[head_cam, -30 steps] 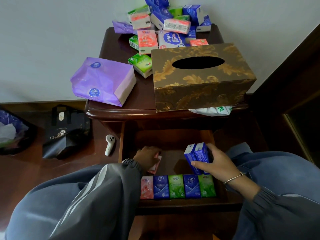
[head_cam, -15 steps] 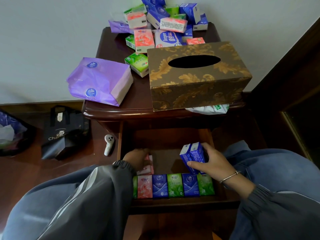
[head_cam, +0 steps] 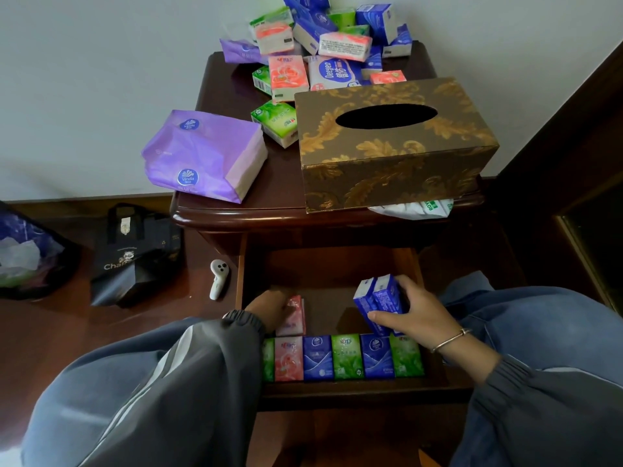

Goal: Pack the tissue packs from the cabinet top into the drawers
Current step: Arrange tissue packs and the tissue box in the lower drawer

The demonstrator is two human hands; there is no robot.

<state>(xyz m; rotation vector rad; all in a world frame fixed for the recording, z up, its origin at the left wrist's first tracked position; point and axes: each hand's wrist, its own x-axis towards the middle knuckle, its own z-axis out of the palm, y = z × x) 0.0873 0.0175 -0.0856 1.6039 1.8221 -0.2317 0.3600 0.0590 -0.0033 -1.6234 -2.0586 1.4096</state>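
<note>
The open drawer (head_cam: 323, 267) of the dark wooden cabinet (head_cam: 279, 210) holds a front row of several small tissue packs (head_cam: 347, 357) in green, pink and blue. My left hand (head_cam: 269, 308) is inside the drawer at its left and holds a pink pack (head_cam: 294, 315) upright behind the row. At the right, my right hand (head_cam: 414, 311) grips two blue packs (head_cam: 376, 303) standing side by side behind the row. Many loose small packs (head_cam: 323, 45) are heaped at the back of the cabinet top.
A gold-patterned tissue box (head_cam: 394, 153) and a large purple tissue bag (head_cam: 205, 153) sit on the cabinet top, with a white wrapper (head_cam: 414, 208) under the box. On the floor at left lie a black bag (head_cam: 135, 254) and a white controller (head_cam: 218, 279).
My left hand has shifted the pink pack leftward and stood it more upright behind the row. A green pack at the row's left end has come into view. My right hand stays on the blue packs.
</note>
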